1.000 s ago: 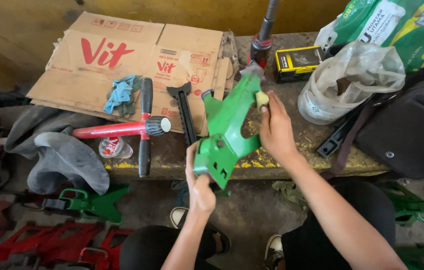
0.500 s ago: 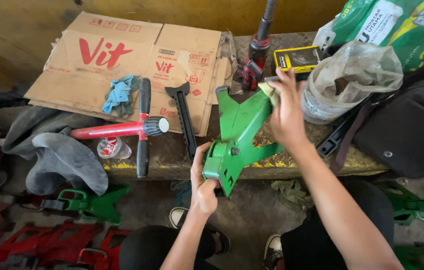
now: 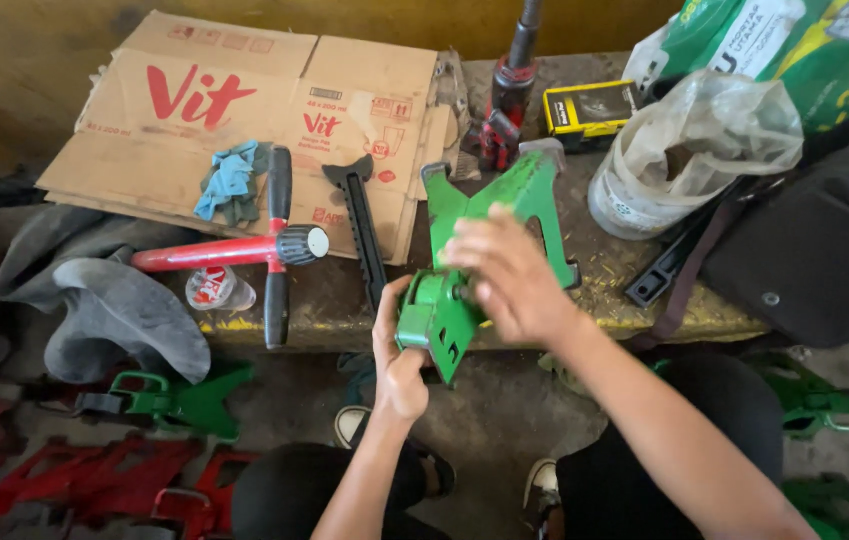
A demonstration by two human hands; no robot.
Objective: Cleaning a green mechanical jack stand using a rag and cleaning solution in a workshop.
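Note:
A green metal bracket with a forked top leans on the front edge of a dirty workbench. My left hand grips its lower block-shaped end from below. My right hand hovers over the middle of the bracket, fingers spread and slightly blurred, touching the part near the block. Whether it holds anything small is hidden.
On the bench lie a flattened cardboard box, blue gloves, a red-handled tool, a black toothed bar, a yellow box and a plastic bag. Green and red brackets lie on the floor.
My right hand has moved from the bracket's upper fork down to its middle near the block. The bracket has tilted a little and shifted right; my left hand keeps its hold.

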